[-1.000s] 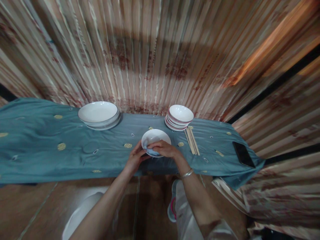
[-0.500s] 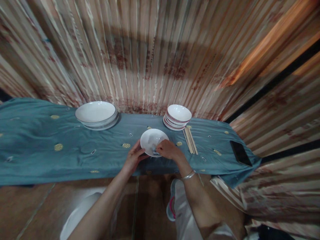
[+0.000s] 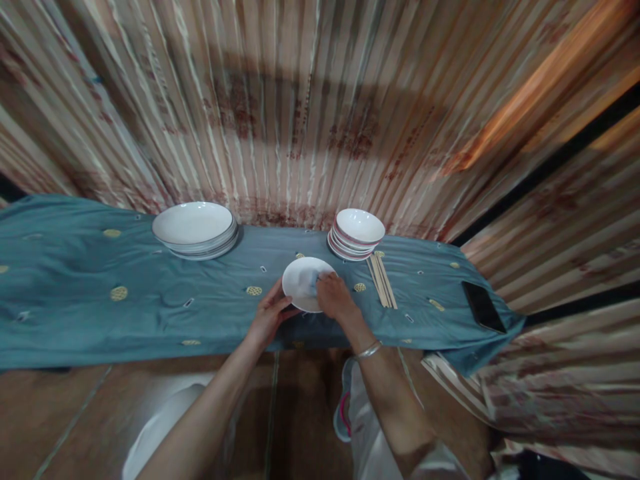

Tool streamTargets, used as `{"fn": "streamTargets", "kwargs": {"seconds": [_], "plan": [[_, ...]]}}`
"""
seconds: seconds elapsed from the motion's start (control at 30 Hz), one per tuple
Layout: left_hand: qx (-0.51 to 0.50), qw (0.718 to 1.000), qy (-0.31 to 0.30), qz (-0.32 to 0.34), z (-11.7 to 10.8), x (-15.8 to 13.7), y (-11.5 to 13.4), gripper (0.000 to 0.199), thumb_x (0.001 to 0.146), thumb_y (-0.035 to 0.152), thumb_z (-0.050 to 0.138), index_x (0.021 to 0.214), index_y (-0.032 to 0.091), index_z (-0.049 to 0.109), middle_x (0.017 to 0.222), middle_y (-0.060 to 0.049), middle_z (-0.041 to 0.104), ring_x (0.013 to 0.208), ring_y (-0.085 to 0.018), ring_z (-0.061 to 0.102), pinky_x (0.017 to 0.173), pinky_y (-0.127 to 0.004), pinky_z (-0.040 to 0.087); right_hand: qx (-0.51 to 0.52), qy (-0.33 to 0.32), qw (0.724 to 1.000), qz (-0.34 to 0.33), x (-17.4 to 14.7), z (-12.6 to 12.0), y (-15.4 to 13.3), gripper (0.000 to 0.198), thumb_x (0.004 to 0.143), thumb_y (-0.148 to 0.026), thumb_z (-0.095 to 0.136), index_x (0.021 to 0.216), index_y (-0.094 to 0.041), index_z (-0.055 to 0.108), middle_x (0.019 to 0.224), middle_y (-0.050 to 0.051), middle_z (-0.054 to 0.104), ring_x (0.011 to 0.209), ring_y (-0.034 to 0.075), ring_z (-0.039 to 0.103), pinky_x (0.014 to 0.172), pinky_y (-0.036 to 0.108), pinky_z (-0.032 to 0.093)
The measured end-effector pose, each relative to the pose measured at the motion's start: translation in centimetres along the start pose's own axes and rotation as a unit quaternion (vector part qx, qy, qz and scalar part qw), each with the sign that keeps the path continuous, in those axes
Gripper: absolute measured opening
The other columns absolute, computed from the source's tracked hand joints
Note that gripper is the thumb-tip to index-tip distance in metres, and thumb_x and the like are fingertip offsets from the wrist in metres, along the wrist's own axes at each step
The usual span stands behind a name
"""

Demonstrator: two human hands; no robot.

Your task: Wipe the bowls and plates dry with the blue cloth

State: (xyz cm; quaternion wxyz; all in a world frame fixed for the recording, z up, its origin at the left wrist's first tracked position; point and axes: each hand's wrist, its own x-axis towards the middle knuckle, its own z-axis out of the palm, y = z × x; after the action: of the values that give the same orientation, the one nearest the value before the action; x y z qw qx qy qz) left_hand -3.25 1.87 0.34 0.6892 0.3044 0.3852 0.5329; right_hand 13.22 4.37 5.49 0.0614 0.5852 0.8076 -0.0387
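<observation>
A white bowl [image 3: 297,281] is tilted toward me above the front half of the table. My left hand [image 3: 273,309] grips its left rim, thumb over the edge and fingers underneath. Closed fingers of my right hand [image 3: 335,296] press a small bluish cloth [image 3: 315,278] against the inside of the bowl, near its right side. Most of the cloth is hidden by that hand, and blur hides its detail.
Stacked large white plates [image 3: 193,225] stand at the back left, stacked smaller bowls [image 3: 360,227] at the back right. Beside those bowls lie several wooden chopsticks [image 3: 383,283]. A black phone [image 3: 483,307] rests near the right end of the blue tablecloth [image 3: 165,327]. A pleated curtain [image 3: 280,133] hangs behind.
My right hand has moved the cloth from the bowl's near inner side up and slightly right. My left hand keeps its grip on the rim.
</observation>
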Motion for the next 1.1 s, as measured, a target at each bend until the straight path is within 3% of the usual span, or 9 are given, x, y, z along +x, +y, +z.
{"fn": "streamTargets", "kwargs": {"seconds": [0.1, 0.33, 0.7, 0.9, 1.1], "plan": [[-0.005, 1.0, -0.001, 0.001, -0.1, 0.1, -0.1, 0.07, 0.062, 0.026, 0.083, 0.129, 0.027, 0.064, 0.142, -0.009, 0.058, 0.13, -0.038, 0.051, 0.085, -0.048, 0.061, 0.023, 0.016, 0.999, -0.014, 0.3, 0.8, 0.3, 0.038, 0.095, -0.007, 0.038, 0.123, -0.004, 0.065, 0.139, 0.021, 0.058, 0.135, 0.024, 0.049, 0.115, 0.038, 0.036], [-0.008, 1.0, 0.01, 0.002, 0.0, 0.1, -0.3, 0.069, 0.061, 0.024, 0.083, 0.127, 0.025, 0.065, 0.144, -0.009, 0.056, 0.128, -0.038, 0.052, 0.084, -0.048, 0.061, 0.148, 0.042, 0.985, -0.084, 1.5, 3.0, 1.0, 0.047, 0.095, -0.012, 0.041, 0.141, -0.006, 0.05, 0.147, 0.022, 0.051, 0.142, 0.027, 0.043, 0.117, 0.047, 0.037], [-0.019, 1.0, 0.018, -0.008, -0.1, 0.1, -0.4, 0.066, 0.061, 0.025, 0.083, 0.125, 0.025, 0.067, 0.146, -0.008, 0.056, 0.13, -0.036, 0.053, 0.089, -0.046, 0.06, 0.358, 0.031, 0.92, -0.154, 2.8, 4.3, 0.5, 0.055, 0.096, -0.023, 0.045, 0.15, -0.015, 0.041, 0.157, 0.013, 0.04, 0.148, 0.023, 0.033, 0.124, 0.045, 0.023], [-0.029, 0.999, 0.018, -0.007, 0.0, 0.0, -0.3, 0.063, 0.061, 0.023, 0.084, 0.122, 0.025, 0.068, 0.144, -0.007, 0.058, 0.13, -0.036, 0.054, 0.092, -0.05, 0.059, 0.405, 0.037, 0.892, -0.198, 2.0, 3.4, 0.1, 0.052, 0.095, -0.02, 0.045, 0.147, -0.018, 0.047, 0.155, 0.01, 0.043, 0.145, 0.02, 0.038, 0.123, 0.041, 0.023], [-0.03, 0.999, 0.02, -0.007, -0.1, 0.2, -0.6, 0.062, 0.063, 0.022, 0.083, 0.123, 0.026, 0.067, 0.144, -0.007, 0.058, 0.133, -0.035, 0.051, 0.097, -0.054, 0.055, 0.39, 0.064, 0.901, -0.176, 1.6, 3.3, -0.8, 0.052, 0.097, -0.022, 0.044, 0.148, -0.014, 0.045, 0.158, 0.015, 0.038, 0.15, 0.022, 0.029, 0.124, 0.043, 0.022]]}}
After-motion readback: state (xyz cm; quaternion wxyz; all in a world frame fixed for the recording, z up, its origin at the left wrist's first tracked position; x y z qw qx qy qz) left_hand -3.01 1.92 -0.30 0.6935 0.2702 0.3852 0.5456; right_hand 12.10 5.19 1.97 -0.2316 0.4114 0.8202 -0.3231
